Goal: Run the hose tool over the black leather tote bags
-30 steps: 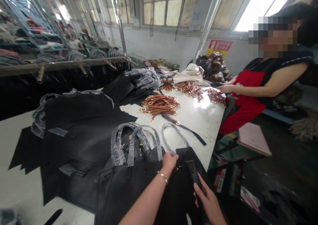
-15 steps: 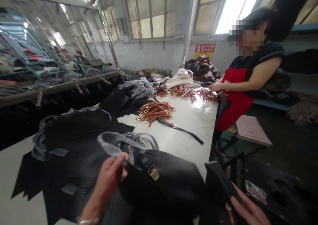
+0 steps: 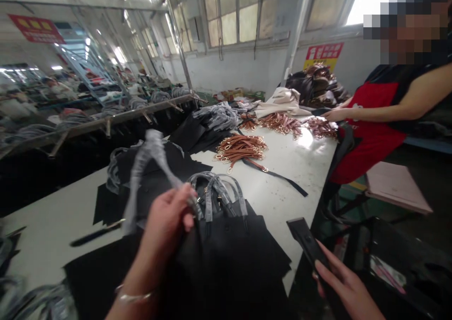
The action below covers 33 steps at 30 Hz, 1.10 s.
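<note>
My left hand (image 3: 172, 212) is closed on a bag handle (image 3: 155, 150) wrapped in clear film. Its loop stands up left of the fingers, blurred by motion. Below and right of this hand lies a black bag panel (image 3: 229, 259), with more film-wrapped handles (image 3: 217, 188) at its top edge. My right hand (image 3: 341, 275) grips a slim black hand tool (image 3: 310, 244), shaped like a hair clipper. The tool's flat head points up and left, beside the table's right edge. Whether the raised handle is fixed to the panel beneath it, I cannot tell.
On the white table (image 3: 278, 188) lie brown straps with gold clasps (image 3: 242, 148), a black strap (image 3: 287, 181) and more black panels (image 3: 141, 179). A person in a red apron (image 3: 374, 127) stands at right, near a stool (image 3: 399, 188). A metal rail (image 3: 116, 117) runs at left.
The view has turned left. My left hand has moved right in view, and the handle loop now stands higher. The gold-buckled strap near it no longer shows. My right hand still holds the tool.
</note>
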Available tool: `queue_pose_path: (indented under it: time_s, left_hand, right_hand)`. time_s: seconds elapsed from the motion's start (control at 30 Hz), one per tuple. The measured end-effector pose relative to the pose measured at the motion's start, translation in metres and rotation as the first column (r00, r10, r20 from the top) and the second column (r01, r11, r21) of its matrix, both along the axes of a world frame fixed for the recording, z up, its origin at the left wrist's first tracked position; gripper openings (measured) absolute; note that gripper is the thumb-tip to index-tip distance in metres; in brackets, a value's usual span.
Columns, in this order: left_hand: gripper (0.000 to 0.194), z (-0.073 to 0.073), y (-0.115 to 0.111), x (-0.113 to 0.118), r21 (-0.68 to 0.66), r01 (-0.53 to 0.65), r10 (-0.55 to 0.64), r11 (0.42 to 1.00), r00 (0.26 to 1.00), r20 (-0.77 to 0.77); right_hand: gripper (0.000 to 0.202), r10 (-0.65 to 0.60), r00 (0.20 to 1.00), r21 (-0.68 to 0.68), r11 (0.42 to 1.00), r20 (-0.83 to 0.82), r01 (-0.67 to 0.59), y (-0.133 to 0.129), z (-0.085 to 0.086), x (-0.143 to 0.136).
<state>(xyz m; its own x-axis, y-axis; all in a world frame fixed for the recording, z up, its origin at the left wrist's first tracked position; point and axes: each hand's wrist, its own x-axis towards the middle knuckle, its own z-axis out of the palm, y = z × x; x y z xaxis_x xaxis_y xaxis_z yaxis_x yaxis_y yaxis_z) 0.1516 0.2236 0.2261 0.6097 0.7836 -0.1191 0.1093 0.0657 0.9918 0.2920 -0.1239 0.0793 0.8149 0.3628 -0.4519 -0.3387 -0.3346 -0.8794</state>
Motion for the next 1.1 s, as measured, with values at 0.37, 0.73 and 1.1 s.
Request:
queue_pose_path:
  time_s: [0.37,0.73,1.1]
  left_hand:
    - [0.021,-0.235,-0.076,-0.041,0.417,0.389,-0.223,0.822,0.892,-0.393]
    - [0.041,-0.279,-0.094,-0.077,0.667,0.465,-0.134,0.582,0.864,-0.486]
    - [0.043,-0.263,-0.097,-0.075,0.686,0.492,-0.054,0.536,0.831,-0.554]
  right_hand:
    - [0.077,0.365,0.926,-0.1,0.922,-0.098,-0.374,0.034,-0.01,-0.023]
    - [0.068,0.459,0.836,-0.196,0.828,-0.302,-0.525,0.091,-0.038,-0.045]
    - [0.073,0.456,0.829,-0.253,0.802,-0.324,-0.541,0.095,-0.033,-0.048]
